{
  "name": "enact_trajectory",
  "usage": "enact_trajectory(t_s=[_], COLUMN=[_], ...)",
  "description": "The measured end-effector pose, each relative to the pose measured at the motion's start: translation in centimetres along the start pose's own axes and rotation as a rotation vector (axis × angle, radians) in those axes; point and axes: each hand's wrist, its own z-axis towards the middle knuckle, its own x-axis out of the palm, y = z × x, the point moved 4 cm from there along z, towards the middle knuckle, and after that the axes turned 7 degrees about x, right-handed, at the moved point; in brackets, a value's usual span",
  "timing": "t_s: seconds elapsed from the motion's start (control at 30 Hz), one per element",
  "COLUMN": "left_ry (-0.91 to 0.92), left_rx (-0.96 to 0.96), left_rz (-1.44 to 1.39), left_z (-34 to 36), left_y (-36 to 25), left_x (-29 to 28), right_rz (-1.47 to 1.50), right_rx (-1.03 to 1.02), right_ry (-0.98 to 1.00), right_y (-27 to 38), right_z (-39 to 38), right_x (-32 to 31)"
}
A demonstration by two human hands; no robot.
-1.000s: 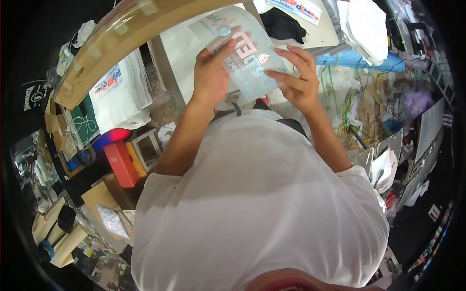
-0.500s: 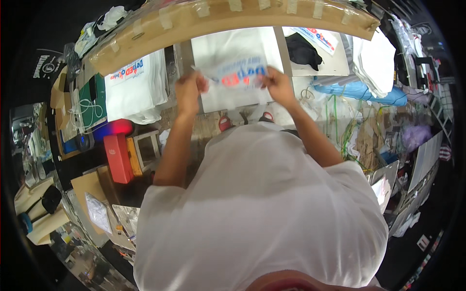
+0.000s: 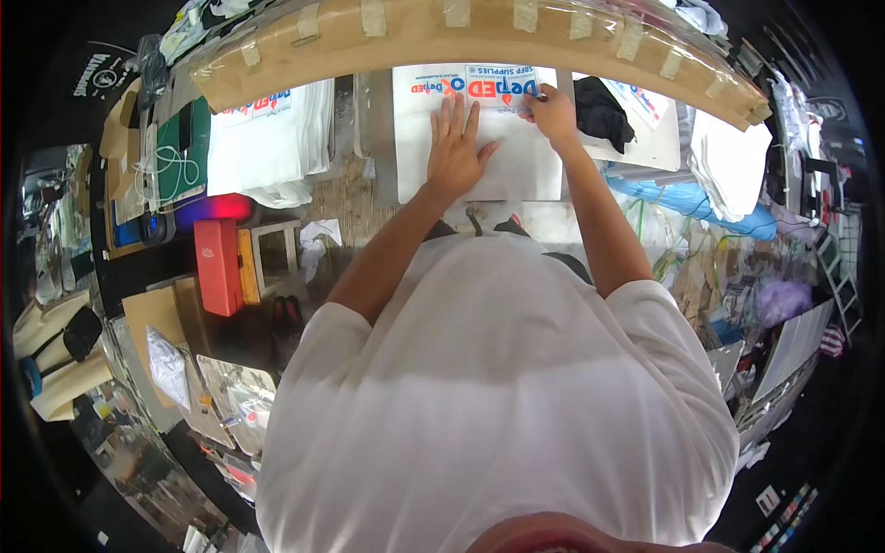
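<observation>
A white flat piece [image 3: 479, 175], perhaps fabric or a bag, lies on a board in front of me, with a printed sheet [image 3: 489, 88] of red and blue lettering along its far part. My left hand [image 3: 454, 155] lies on it with fingers spread, fingertips at the lettering's lower edge. My right hand [image 3: 551, 118] is at the right end of the lettering with fingers curled together; whatever it grips is hidden. Just right of it a black cloth [image 3: 599, 115] lies on a pale board.
A long taped cardboard arch [image 3: 424, 37] spans the far side. At left are printed white stacks [image 3: 263, 152] and a red box [image 3: 218, 267]. At right are folded white pieces [image 3: 728, 161], a blue plastic roll [image 3: 654, 195] and loose cords and plastic.
The printed sheet has gone from being held up in both hands to lying flat on the white piece. My left hand has released it and spread out; my right hand has moved to its right end.
</observation>
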Motion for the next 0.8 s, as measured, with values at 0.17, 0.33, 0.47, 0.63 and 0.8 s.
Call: enact_trajectory(t_s=[0.17, 0.33, 0.47, 0.63, 0.8], left_ry=[0.047, 0.068, 0.071, 0.063, 0.088], left_rx=[0.049, 0.073, 0.046, 0.071, 0.066], left_rz=[0.08, 0.078, 0.09, 0.085, 0.095], left_z=[-0.6, -0.3, -0.9, -0.7, -0.8], left_y=[0.3, 0.1, 0.8, 0.5, 0.7], left_x=[0.8, 0.8, 0.8, 0.9, 1.0], right_rz=[-0.016, 0.057, -0.154, -0.723, -0.712], right_rx=[-0.06, -0.021, -0.201, -0.63, -0.62], right_ry=[0.006, 0.001, -0.33, -0.343, -0.331], right_y=[-0.5, -1.1, 0.4, -2.2, -2.7], right_z=[0.6, 0.3, -5.7, -10.0, -9.6], right_x=[-0.3, -0.7, -0.7, 2.4, 2.7])
